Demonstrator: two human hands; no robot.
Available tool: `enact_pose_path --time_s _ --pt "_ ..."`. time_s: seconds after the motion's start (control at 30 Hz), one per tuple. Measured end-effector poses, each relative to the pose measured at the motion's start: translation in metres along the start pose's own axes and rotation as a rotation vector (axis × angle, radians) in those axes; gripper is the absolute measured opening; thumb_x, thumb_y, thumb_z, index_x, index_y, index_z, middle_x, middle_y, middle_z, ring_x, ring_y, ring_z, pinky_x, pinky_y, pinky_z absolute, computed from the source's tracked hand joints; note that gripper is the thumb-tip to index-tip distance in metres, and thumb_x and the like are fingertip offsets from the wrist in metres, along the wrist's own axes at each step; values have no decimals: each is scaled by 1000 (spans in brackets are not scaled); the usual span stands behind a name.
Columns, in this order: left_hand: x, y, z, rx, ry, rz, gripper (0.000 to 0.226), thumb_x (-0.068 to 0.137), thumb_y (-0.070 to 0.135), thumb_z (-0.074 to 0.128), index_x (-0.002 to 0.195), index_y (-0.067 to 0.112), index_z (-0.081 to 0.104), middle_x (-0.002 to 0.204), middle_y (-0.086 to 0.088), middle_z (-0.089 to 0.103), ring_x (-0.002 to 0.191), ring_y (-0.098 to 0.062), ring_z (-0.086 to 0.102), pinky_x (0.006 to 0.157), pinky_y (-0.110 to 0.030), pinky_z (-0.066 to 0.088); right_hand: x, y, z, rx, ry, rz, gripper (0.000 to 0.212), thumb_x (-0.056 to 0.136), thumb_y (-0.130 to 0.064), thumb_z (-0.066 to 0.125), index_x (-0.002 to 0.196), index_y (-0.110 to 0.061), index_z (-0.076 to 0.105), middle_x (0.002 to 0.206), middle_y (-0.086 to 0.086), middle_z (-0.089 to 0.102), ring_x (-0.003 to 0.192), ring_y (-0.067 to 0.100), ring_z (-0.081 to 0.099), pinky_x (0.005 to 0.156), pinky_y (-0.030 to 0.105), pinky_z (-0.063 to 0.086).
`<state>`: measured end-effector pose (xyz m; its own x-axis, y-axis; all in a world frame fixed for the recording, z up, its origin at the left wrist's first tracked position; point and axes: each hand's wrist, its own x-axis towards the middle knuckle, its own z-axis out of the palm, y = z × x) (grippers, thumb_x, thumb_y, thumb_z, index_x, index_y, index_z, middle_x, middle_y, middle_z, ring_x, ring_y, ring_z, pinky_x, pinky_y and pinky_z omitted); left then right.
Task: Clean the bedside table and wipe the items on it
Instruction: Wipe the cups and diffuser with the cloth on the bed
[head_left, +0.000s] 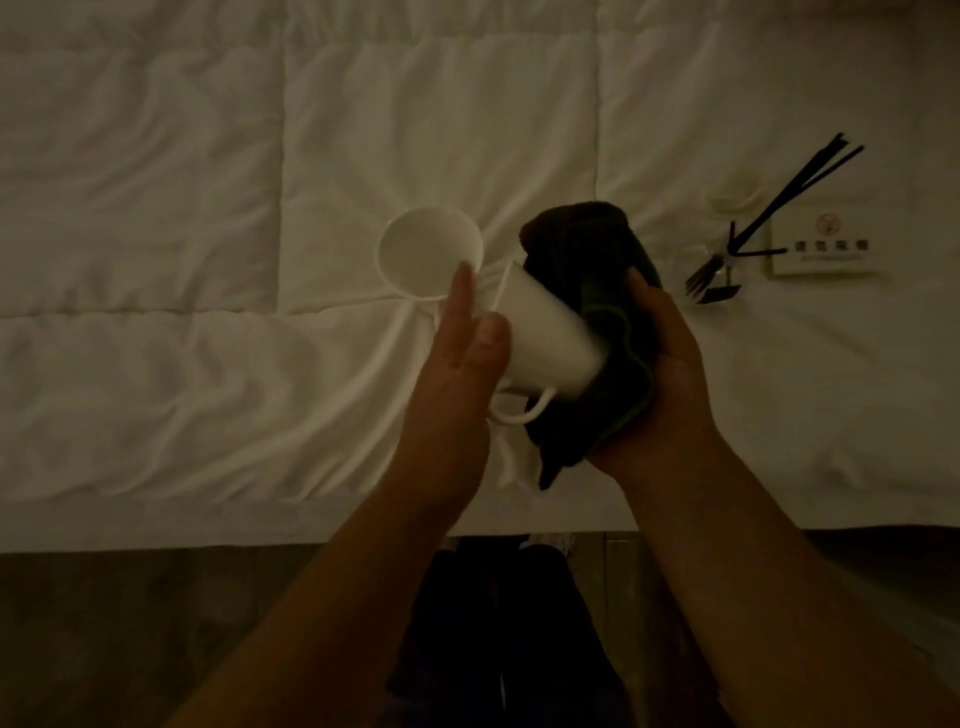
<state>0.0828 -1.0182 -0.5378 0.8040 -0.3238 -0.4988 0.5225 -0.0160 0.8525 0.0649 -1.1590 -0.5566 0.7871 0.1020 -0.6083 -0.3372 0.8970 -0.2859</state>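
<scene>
Mug (550, 338) steadied by flat left fingers (462, 296); right fingers (641, 291) grasp dark cloth (587, 244).

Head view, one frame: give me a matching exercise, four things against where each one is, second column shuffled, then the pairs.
Things:
1. mug
2. dark cloth
3. saucer
4. white sign

Places:
A. lying on the bed, far right
B. held between both hands
C. on the bed beyond the left hand
D. draped over the mug, gripped by the right hand

Pairs: 1-B, 2-D, 3-C, 4-A
</scene>
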Motion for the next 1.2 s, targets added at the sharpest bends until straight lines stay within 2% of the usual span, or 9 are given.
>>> enact_pose_path --time_s 0.17,0.4,0.53,0.77,0.83,0.93,1.03,1.13,1.2 --pt "27 38 -42 381 -521 -139 91 69 48 72 145 48 23 136 6 54 116 -14 59 96 -39 50 -2 -10 -6 -99 11 63 49 63 -44 72 106 -20 74 104 8 71 89 28 69 79 40 54" --pt "30 46 -19 79 -331 -163 80 62 25 80 132 25 42 108 1 69 101 -21 68 79 -37 57 -13 -22 3 330 -199 -25 43 78 -24 70 111 3 68 112 28 65 102 44 64 90 54 51" --pt "25 30 16 -414 -120 -320 63 77 33 68 134 17 46 126 -17 61 110 -32 64 91 -46 53 -4 -2 11 112 128 -117 47 82 -37 59 122 -13 65 118 15 67 107 33 64 87 45 54" --pt "22 15 49 -684 28 -327 72 77 38 64 140 13 42 135 -18 55 120 -33 56 103 -47 43 -18 24 23 -364 208 -570 35 83 -33 65 117 -40 60 118 -7 67 114 19 62 93 40 50" --pt "19 13 50 -657 -14 -364 78 73 42 68 139 10 42 130 -14 59 112 -27 62 94 -41 49 -19 18 26 -514 260 -620 34 77 -40 67 110 -47 60 112 -14 68 110 14 63 90 38 52" --pt "15 8 43 -606 -113 -354 67 79 36 57 132 -2 41 84 -10 66 66 -15 62 60 -26 48 -12 -4 29 -567 306 -657 34 82 -38 63 115 -34 59 112 -10 68 108 13 64 89 37 53" --pt "14 2 28 -543 -220 -319 62 77 31 62 125 -2 45 84 -12 62 72 -22 62 70 -34 50 -9 -16 30 -503 291 -591 28 87 -32 59 114 -26 62 111 -5 70 106 15 65 87 35 54" --pt "11 7 13 -382 -315 -264 103 61 38 81 138 -6 30 104 -15 60 87 -24 65 72 -31 52 -11 -20 23 -353 313 -340 28 85 -45 59 105 -29 69 107 -1 71 101 21 67 82 42 55" --pt "12 10 2 -277 -352 -205 102 58 25 81 145 19 27 121 -13 54 98 -26 66 73 -32 54 -15 -25 17 -215 228 -108 36 87 -49 56 110 -24 68 103 3 71 96 24 67 75 41 56"
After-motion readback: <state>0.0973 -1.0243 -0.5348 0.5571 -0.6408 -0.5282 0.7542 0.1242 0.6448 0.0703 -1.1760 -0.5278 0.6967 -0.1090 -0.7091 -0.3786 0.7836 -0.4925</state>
